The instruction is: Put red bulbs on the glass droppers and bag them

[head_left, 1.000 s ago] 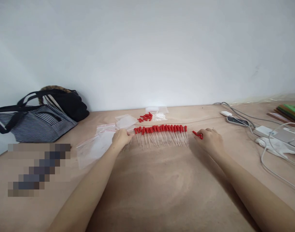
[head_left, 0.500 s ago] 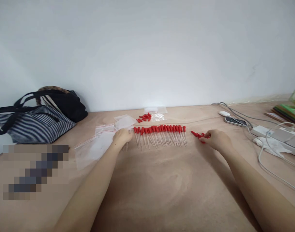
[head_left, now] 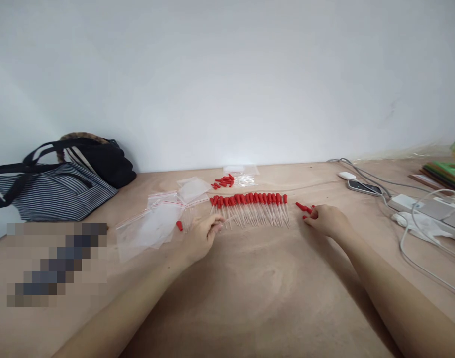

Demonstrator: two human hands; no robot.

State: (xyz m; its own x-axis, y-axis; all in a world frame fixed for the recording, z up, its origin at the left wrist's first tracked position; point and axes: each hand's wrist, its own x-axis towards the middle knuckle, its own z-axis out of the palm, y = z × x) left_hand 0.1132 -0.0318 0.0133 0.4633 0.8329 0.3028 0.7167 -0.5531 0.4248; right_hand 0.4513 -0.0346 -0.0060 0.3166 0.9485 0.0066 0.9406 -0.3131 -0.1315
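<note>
Red rubbery bulbs [head_left: 301, 206], slim and tapered, at right fingertips [head_left: 311, 216].

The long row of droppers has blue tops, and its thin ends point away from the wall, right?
Not quite: the head view shows red tops on the long row of droppers, not blue. Its thin ends do point away from the wall.
</note>
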